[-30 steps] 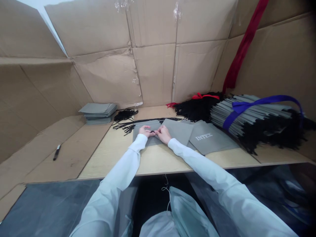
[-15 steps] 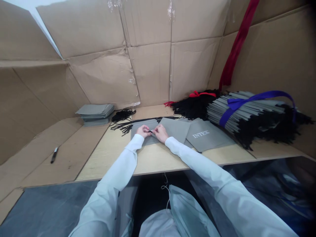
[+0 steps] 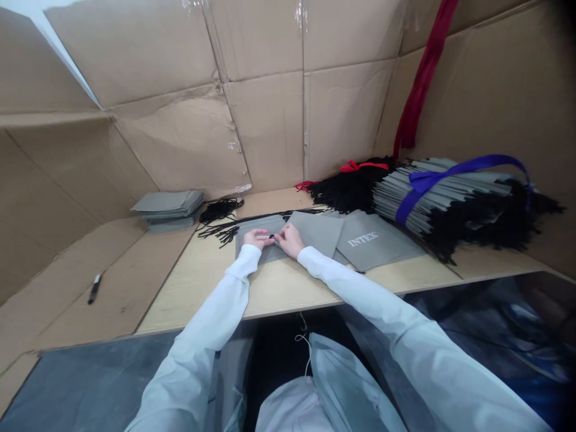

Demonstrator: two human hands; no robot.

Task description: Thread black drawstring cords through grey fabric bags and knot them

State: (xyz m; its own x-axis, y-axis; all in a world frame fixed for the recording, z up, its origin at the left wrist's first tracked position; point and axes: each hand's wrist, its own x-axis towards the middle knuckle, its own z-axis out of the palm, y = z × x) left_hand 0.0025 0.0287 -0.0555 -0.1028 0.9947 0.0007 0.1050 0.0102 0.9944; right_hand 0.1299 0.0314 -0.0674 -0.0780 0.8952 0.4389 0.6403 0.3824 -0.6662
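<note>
Grey bag (image 3: pixel 265 253) under left hand (image 3: pixel 257 239), right hand (image 3: pixel 290 241), near table edge (image 3: pixel 270 312).

We're looking out from the person's head here, one worn camera facing forward and tipped down, right over the near edge of the tabletop (image 3: pixel 202 282). We've got the left hand (image 3: pixel 257 239) and right hand (image 3: pixel 290 240) close below us at mid-frame, and the cardboard wall (image 3: pixel 270 132) rising behind the far edge.
</note>
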